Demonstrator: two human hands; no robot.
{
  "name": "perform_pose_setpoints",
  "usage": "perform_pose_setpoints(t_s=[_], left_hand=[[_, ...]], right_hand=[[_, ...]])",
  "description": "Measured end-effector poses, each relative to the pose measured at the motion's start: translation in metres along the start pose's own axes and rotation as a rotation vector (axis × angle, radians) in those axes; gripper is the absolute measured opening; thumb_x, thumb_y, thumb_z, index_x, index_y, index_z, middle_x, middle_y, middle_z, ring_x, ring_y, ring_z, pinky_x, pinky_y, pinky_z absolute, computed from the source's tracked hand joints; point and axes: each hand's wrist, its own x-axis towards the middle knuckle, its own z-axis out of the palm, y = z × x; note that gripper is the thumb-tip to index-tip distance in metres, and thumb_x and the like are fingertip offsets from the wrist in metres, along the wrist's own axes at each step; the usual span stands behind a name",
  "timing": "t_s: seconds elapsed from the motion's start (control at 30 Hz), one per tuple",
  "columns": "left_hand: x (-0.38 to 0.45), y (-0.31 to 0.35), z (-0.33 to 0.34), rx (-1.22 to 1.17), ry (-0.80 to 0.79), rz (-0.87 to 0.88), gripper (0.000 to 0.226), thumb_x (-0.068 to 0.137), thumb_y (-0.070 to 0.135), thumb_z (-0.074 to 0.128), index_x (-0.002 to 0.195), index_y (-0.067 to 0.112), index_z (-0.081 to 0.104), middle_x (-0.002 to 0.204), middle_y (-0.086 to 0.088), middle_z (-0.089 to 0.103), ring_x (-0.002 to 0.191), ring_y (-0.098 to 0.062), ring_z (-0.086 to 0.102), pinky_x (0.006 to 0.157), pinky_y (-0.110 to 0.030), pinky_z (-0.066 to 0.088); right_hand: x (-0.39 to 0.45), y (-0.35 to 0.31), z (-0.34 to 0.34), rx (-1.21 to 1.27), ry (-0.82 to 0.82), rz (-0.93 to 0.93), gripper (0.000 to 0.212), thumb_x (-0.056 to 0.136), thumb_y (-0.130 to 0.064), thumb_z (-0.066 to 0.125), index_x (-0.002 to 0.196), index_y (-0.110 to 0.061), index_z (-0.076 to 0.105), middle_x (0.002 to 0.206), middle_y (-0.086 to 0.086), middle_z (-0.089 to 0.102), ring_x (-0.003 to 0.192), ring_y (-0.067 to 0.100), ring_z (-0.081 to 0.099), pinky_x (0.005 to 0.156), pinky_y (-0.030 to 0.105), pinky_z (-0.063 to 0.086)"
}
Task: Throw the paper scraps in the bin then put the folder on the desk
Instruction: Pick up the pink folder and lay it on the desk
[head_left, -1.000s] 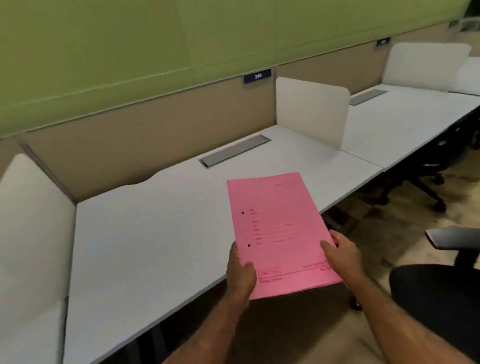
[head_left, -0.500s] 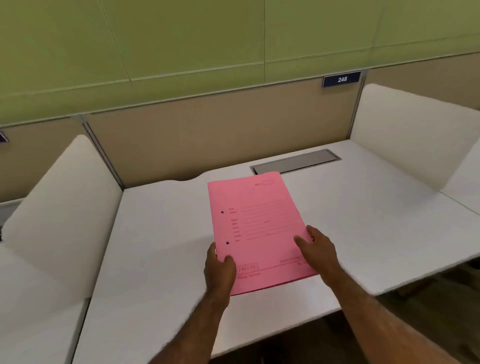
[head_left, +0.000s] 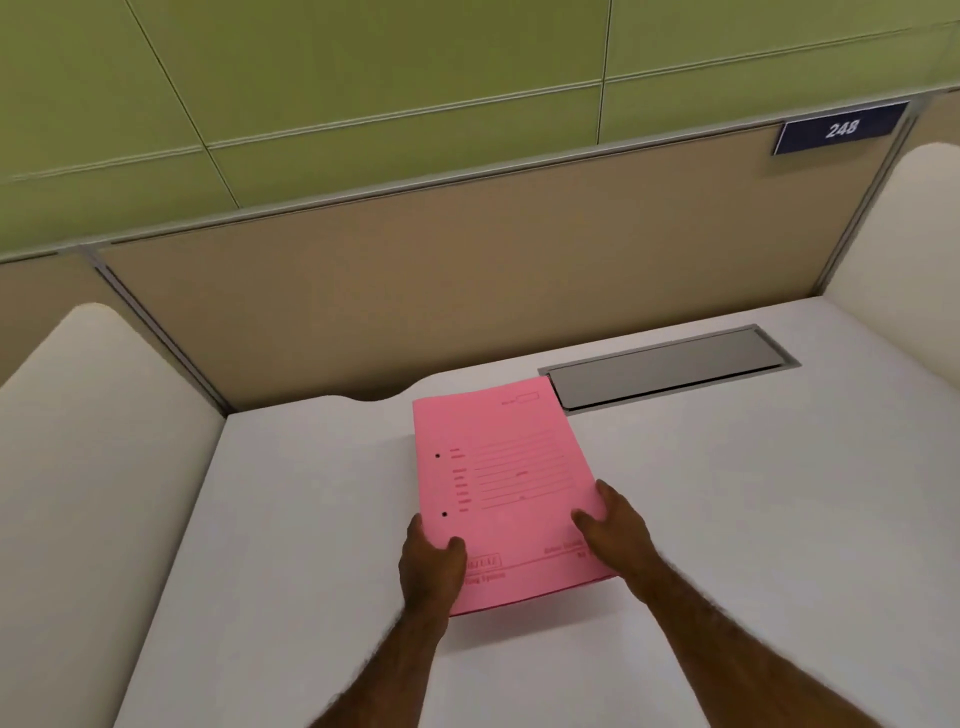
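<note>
A pink paper folder (head_left: 506, 483) with printed lines and two punch holes is over the middle of the white desk (head_left: 753, 519), its far edge low near the surface. My left hand (head_left: 431, 564) grips its near left corner, thumb on top. My right hand (head_left: 615, 530) holds its near right edge, fingers curled over the cover. No paper scraps or bin are in view.
A grey cable flap (head_left: 670, 366) is set into the desk behind the folder. White side dividers stand at the left (head_left: 98, 467) and right (head_left: 904, 249). A beige back panel (head_left: 467, 260) carries a blue sign reading 248 (head_left: 841, 128).
I have turned to face the desk squarely and come closer. Both hands carried the folder forward and down over the desk's middle. The chair and floor left the view.
</note>
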Motion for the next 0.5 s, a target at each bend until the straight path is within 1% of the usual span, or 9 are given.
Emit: perform_pose_setpoints(t_s=[0.07,0.13,0.2,0.37,0.5], left_hand=[[0.026,0.002,0.01,0.034,0.0,-0.022,0.043,0.084,0.01,0.06,0.125,0.016,0.05,0.116,-0.009,0.064,0.091,-0.024,0.058,0.08,-0.037,0.053],[0.048,0.002,0.02,0.059,-0.011,-0.049,0.045,0.085,0.012,0.06,0.128,0.015,0.048,0.12,-0.009,0.063,0.098,-0.029,0.061,0.086,-0.043,0.055],[0.068,0.0,0.029,0.087,-0.02,-0.073,0.048,0.087,0.014,0.061,0.132,0.014,0.046,0.124,-0.01,0.062,0.104,-0.032,0.062,0.089,-0.046,0.055],[0.103,-0.006,0.047,0.145,-0.007,-0.091,0.049,0.087,0.015,0.064,0.132,0.014,0.045,0.126,-0.012,0.06,0.106,-0.033,0.061,0.089,-0.049,0.055],[0.123,-0.006,0.054,0.218,-0.017,-0.095,0.063,0.082,0.019,0.069,0.137,0.013,0.041,0.127,-0.013,0.054,0.113,-0.033,0.056,0.092,-0.049,0.053]], right_hand=[[0.026,-0.003,0.005,0.0,-0.015,0.022,0.057,0.093,-0.026,0.057,0.143,-0.011,0.034,0.138,0.012,0.049,0.122,0.032,0.05,0.102,0.044,0.044],[0.05,-0.004,0.01,-0.004,-0.029,0.045,0.058,0.093,-0.027,0.058,0.143,-0.011,0.034,0.139,0.012,0.048,0.124,0.032,0.049,0.102,0.044,0.042],[0.071,-0.004,0.016,-0.011,-0.039,0.062,0.059,0.092,-0.028,0.059,0.143,-0.011,0.033,0.14,0.011,0.047,0.125,0.032,0.048,0.102,0.043,0.041],[0.111,-0.002,0.029,-0.011,-0.051,0.078,0.06,0.092,-0.029,0.061,0.143,-0.012,0.034,0.141,0.01,0.046,0.125,0.032,0.047,0.101,0.043,0.042],[0.128,-0.001,0.037,0.002,-0.03,0.082,0.063,0.09,-0.029,0.063,0.144,-0.014,0.034,0.143,0.009,0.044,0.128,0.031,0.045,0.102,0.041,0.04]])
